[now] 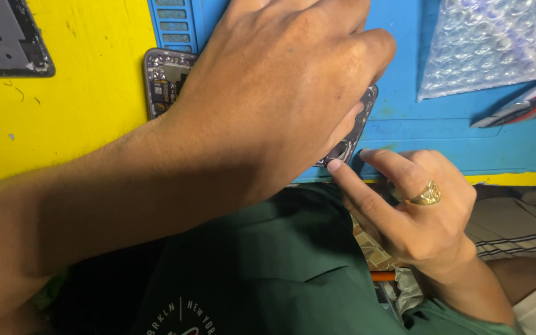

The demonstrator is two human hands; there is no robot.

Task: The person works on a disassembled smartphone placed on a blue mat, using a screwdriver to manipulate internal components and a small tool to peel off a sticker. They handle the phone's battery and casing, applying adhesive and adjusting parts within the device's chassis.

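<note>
An opened phone (164, 80) with its dark frame and bare circuit parts lies on a blue work mat (404, 124). My left hand (280, 80) covers most of the phone and presses down on it with the fingers spread over its right side. My right hand (414, 205), wearing a gold ring, sits at the near edge of the mat. Its forefinger and thumb touch the phone's lower right corner (342, 149). Whether anything small is pinched there is hidden.
The blue mat lies on a yellow table top (82, 105). A dark flat phone panel (7, 37) lies at the far left. Bubble wrap (497, 43) and a coloured box edge (528, 105) are at the right. My green shirt (268, 267) fills the bottom.
</note>
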